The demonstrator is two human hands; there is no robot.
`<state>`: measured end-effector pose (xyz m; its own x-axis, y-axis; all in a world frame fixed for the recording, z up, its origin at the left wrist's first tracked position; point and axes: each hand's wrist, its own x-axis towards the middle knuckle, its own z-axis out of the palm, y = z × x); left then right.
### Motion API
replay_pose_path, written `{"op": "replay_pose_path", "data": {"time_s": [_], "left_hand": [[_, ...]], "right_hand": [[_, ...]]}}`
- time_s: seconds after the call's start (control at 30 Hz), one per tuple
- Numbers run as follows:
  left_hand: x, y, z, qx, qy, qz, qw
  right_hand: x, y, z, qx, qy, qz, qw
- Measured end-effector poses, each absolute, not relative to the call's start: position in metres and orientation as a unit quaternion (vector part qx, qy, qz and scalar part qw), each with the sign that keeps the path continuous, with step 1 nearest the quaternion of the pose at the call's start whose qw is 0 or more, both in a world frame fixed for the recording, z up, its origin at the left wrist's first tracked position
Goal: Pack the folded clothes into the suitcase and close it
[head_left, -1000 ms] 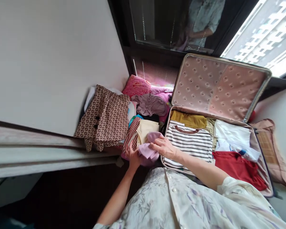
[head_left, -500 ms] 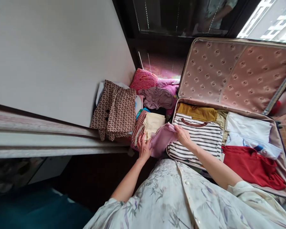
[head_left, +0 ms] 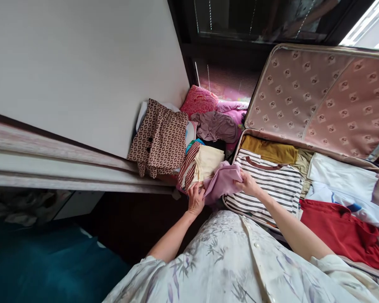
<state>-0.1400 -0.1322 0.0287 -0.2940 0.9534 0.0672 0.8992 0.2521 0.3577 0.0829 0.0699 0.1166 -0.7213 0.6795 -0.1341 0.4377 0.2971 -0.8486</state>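
Right hand [head_left: 248,184] pinches the lilac garment [head_left: 222,182] at its upper corner, left hand [head_left: 196,198] grips the lower edge; the cloth stretches between them, just left of the open suitcase [head_left: 318,101], over the folded pile [head_left: 200,166].

Lilac cloth [head_left: 222,182] now lifted off the pile at frame centre, right hand [head_left: 248,184] gripping its upper edge over the suitcase rim [head_left: 236,152], left hand [head_left: 196,198] beneath.
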Motion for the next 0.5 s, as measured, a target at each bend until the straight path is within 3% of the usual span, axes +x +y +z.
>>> {"op": "replay_pose_path", "data": {"time_s": [0.1, 0.27, 0.5], "left_hand": [[-0.139, -0.133, 0.025, 0.565, 0.804, 0.157, 0.097], [-0.143, -0.119, 0.031, 0.555, 0.800, 0.196, 0.118], [-0.160, -0.114, 0.059, 0.614, 0.705, 0.246, 0.256]], "right_hand": [[0.084, 0.049, 0.143, -0.196, -0.825, 0.508, 0.149], [0.078, 0.011, 0.181, 0.007, -0.862, 0.498, 0.094], [0.091, 0.015, 0.210, 0.022, -0.846, 0.519, 0.122]]}}
